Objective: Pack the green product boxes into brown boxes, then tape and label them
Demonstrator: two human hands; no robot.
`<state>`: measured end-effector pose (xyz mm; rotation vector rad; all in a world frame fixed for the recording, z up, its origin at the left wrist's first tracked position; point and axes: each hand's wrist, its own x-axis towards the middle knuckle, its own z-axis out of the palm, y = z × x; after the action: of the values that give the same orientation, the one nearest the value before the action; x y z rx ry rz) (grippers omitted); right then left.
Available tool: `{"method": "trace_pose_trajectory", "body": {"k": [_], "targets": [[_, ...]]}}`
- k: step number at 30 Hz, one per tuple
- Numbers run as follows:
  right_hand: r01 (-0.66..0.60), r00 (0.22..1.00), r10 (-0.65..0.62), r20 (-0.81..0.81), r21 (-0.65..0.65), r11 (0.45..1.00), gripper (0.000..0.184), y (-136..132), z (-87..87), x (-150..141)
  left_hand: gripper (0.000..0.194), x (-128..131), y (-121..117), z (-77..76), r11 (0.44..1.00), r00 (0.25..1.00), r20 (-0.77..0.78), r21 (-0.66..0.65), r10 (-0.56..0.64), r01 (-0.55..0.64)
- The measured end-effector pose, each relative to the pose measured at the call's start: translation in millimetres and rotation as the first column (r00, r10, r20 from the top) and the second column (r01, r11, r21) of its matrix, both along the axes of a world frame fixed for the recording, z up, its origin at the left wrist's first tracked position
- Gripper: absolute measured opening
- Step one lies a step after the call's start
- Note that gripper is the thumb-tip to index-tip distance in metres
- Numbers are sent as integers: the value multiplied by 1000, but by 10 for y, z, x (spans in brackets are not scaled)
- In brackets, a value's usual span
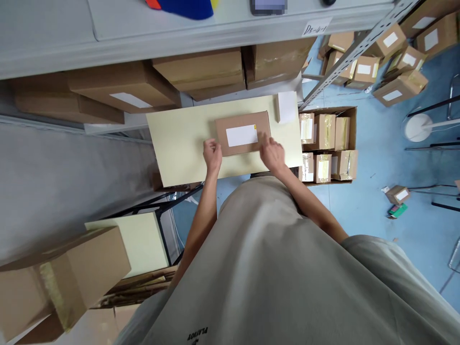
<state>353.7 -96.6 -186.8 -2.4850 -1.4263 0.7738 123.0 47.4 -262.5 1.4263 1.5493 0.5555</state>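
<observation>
A flat brown cardboard box [242, 148] lies on a pale yellow tabletop [179, 143]. On its top is a white label [237, 136] with a small yellow mark at one corner. My left hand [212, 155] is beside the box's left edge, fingers curled in; whatever they may hold is hidden. Over the box's right edge, my right hand [273, 154] has its index finger stretched out and the other fingers partly bent. A stack of white labels or paper [286, 107] rests at the table's far right corner.
A grey metal shelf [230, 33] with large cartons [201, 69] stands behind the table. To the right, an open carton [354, 129] holds several small taped boxes. More boxes [400, 88] lie on the blue floor. An open carton [97, 258] is at lower left.
</observation>
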Motion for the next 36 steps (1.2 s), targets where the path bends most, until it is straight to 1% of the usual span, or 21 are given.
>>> {"method": "trace_pose_trajectory", "body": {"k": [1,2,3,4,5,7,8,10,12,15,17,19,21,23,25,27,30,32,34,36], "targets": [[98,995,-97,-12,99,990,68,-111,-79,155,41,-75,-100,8,995,996,0,-47,92,-92],[183,982,-174,-70,165,969,74,-220,-164,284,48,-139,-204,15,984,990,18,-118,137,-134],[261,958,-232,-166,178,949,82,-318,-252,376,54,-186,-307,21,972,987,44,-187,154,-144],[320,922,-271,-276,149,936,90,-397,-336,429,61,-216,-405,25,960,987,63,-247,149,-129],[349,881,-284,-379,114,930,96,-452,-412,443,67,-229,-492,30,951,988,88,-294,124,-93],[362,803,-271,-531,74,929,101,-495,-523,394,78,-218,-622,50,944,987,135,-327,83,-35],[365,779,-257,-572,81,928,101,-490,-554,354,81,-205,-661,70,947,986,150,-322,72,-21],[385,761,-242,-601,119,915,101,-457,-565,304,84,-184,-687,138,962,983,165,-272,80,-33],[399,769,-238,-593,156,904,101,-427,-520,333,83,-180,-662,240,980,978,183,-189,96,-60],[373,795,-196,-574,208,904,98,-457,-388,491,82,-179,-629,415,996,969,238,-67,65,-50],[356,812,-177,-557,231,906,94,-567,-282,594,79,-151,-690,515,999,968,251,-34,31,-24],[348,830,-183,-527,233,908,90,-764,-181,642,75,-98,-854,587,999,973,230,-47,16,-5],[352,843,-209,-496,215,911,86,-1027,-105,624,70,-37,-1097,622,996,980,198,-89,13,5],[381,833,-249,-495,186,906,81,-1305,-61,555,66,2,-1355,619,993,983,183,-117,21,1],[433,793,-290,-536,162,887,77,-1533,-35,468,63,8,-1556,588,993,983,180,-118,34,-13],[483,743,-312,-592,152,862,72,-1673,-6,402,61,-16,-1668,549,994,985,166,-108,51,-33],[509,705,-288,-648,179,842,61,-1722,65,384,57,-77,-1713,521,995,992,122,-100,42,-30],[490,704,-250,-664,201,848,53,-1697,123,415,53,-116,-1724,549,996,995,100,-87,6,2],[469,703,-228,-674,197,861,51,-1681,166,457,53,-136,-1750,625,998,996,88,-59,-21,26],[485,675,-247,-695,165,859,52,-1707,180,499,55,-108,-1783,739,999,996,85,-24,-21,23]]}}
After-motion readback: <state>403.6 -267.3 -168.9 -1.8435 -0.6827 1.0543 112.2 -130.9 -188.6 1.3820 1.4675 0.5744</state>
